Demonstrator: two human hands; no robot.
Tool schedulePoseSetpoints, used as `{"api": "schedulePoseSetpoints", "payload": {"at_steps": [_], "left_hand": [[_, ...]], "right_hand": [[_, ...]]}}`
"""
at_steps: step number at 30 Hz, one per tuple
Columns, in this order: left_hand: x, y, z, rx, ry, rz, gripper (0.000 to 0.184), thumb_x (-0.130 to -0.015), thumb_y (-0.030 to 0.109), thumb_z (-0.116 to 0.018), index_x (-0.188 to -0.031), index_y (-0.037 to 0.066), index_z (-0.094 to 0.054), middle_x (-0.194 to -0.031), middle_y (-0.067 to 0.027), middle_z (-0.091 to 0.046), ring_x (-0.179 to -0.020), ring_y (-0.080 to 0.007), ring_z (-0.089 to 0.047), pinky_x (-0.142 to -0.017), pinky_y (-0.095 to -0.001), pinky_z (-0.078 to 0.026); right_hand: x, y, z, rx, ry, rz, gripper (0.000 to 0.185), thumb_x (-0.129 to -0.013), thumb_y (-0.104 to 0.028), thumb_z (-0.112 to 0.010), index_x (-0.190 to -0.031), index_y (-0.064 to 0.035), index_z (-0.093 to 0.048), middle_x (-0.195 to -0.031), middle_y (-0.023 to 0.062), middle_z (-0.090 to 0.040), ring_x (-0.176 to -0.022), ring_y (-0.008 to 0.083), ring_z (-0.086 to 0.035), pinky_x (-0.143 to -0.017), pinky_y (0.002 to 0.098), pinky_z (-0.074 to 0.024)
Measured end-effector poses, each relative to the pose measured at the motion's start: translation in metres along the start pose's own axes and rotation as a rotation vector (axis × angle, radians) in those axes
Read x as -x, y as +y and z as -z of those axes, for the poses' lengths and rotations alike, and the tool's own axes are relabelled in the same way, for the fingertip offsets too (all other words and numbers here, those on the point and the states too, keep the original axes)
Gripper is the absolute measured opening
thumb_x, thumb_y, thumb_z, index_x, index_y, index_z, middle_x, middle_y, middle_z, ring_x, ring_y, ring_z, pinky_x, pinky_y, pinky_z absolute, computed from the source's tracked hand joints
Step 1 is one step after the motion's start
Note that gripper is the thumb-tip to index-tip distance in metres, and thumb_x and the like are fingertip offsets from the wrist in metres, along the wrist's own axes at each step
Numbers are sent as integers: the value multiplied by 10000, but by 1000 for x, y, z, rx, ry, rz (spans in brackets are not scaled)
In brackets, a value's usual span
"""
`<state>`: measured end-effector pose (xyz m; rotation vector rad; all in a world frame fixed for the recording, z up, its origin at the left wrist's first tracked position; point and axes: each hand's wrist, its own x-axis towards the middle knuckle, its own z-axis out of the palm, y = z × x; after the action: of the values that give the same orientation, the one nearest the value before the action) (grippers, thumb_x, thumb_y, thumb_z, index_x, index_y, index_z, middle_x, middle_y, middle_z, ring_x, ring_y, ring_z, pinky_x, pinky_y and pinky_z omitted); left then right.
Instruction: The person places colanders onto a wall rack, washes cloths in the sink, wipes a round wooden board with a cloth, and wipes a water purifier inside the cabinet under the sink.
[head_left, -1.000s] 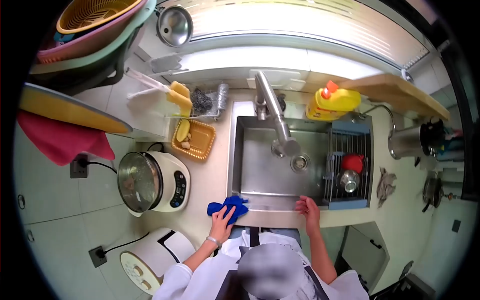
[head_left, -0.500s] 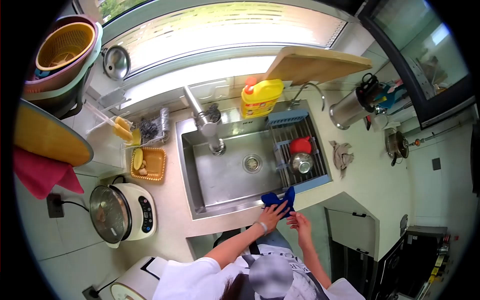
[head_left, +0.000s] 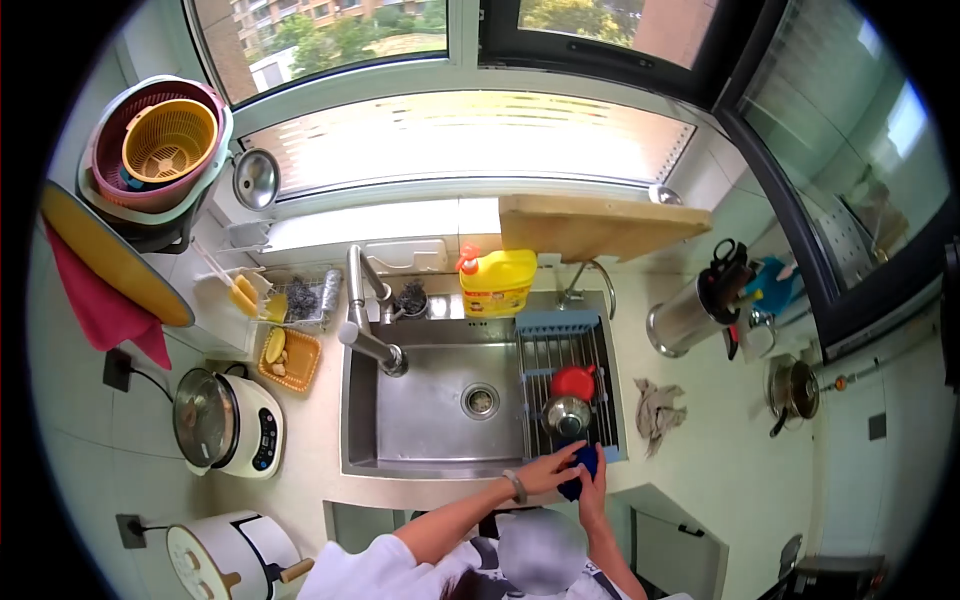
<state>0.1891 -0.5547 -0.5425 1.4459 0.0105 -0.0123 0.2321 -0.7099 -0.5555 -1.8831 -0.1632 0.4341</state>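
A dark blue cloth is bunched between my two hands, just in front of the sink's front right edge. My left hand reaches in from the left, its fingers closed on the cloth. On the other side, my right hand grips the cloth along its right edge. Right beyond the hands, a shiny metal bowl-shaped item and a red item rest on the drying rack over the sink's right part. The steel sink lies to the left.
Behind the sink stand a faucet, a yellow detergent jug and a wooden cutting board. A beige rag lies to the right. Left are an orange basket and a lidded electric cooker. An open window frame juts in upper right.
The blue cloth was spread out under my left hand by the sink edge; now it is gathered between both hands. My right hand has closed onto it. The view has tilted up.
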Motion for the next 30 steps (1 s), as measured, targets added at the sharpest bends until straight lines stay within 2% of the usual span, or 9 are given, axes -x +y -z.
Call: {"api": "schedulePoseSetpoints", "payload": {"at_steps": [2,6,10,12,15,18,19,23,30], "left_hand": [[-16,69,38,-202,11,387,508,-903,167,-556,-1380,88,-403,-1275,-208,-523,-1156,-361,-514,-1025,-387,-385],[-71,95,122,-928,608,-238,543,-874,72,-547,-1387,33,-374,-1437,-229,-329,-1244,-414,-404,-1061,-433,-344],[-132,125,191,-1015,796,-272,673,-826,-42,-511,-1432,-44,-220,-1506,-268,-137,-1318,-440,-295,-1094,-408,-308],[-150,113,208,-1070,851,-289,675,-799,-71,-509,-1411,-47,-227,-1479,-250,-190,-1253,-440,-382,-1027,-401,-397],[-136,122,206,-1018,756,53,385,-837,-57,-438,-1213,8,-386,-1289,-200,-383,-1014,-423,-557,-765,-459,-530],[-85,130,178,-1063,858,-4,444,-779,-85,-502,-1200,30,-419,-1231,-209,-431,-993,-451,-556,-760,-465,-521],[-66,128,171,-1081,900,-12,461,-779,-80,-542,-1208,35,-419,-1224,-203,-442,-1019,-442,-544,-773,-456,-523],[-1,136,149,-1050,881,124,431,-812,-2,-585,-1216,70,-452,-1194,-169,-511,-982,-371,-608,-739,-391,-555],[36,152,134,-848,758,297,349,-809,-16,-577,-1144,65,-525,-1146,-127,-527,-926,-336,-617,-713,-379,-533]], "right_hand": [[-21,-24,-6,-338,-83,-91,557,-906,-164,-576,-1402,-50,-351,-1344,137,-413,-1230,247,-410,-1055,328,-307],[-70,-54,-31,-521,-36,-250,491,-873,-199,-655,-1290,-30,-457,-1219,103,-522,-1099,195,-492,-984,306,-373],[-126,-91,-55,-390,-66,-98,449,-841,-188,-686,-1232,-40,-521,-1122,97,-566,-994,196,-553,-894,309,-447],[-154,-114,-68,-320,-32,-36,444,-840,-198,-690,-1224,-42,-530,-1116,90,-570,-988,192,-551,-885,306,-448],[-195,-140,-91,-240,8,209,416,-888,-245,-648,-1232,-39,-538,-1232,156,-525,-1103,263,-518,-977,356,-398],[-247,-140,-119,204,-11,614,450,-940,-270,-566,-1317,-39,-479,-1331,238,-443,-1194,367,-467,-1039,402,-341],[-264,-131,-130,234,-167,555,452,-970,-250,-493,-1365,-39,-432,-1385,298,-360,-1255,457,-379,-1073,443,-292],[-313,-64,-202,521,-470,595,487,-957,-168,-466,-1425,-77,-371,-1457,310,-253,-1334,484,-266,-1107,456,-248],[-287,-84,-323,481,-487,917,409,-842,-60,-564,-1249,-107,-556,-1410,155,-393,-1294,407,-354,-1071,502,-319]]}}
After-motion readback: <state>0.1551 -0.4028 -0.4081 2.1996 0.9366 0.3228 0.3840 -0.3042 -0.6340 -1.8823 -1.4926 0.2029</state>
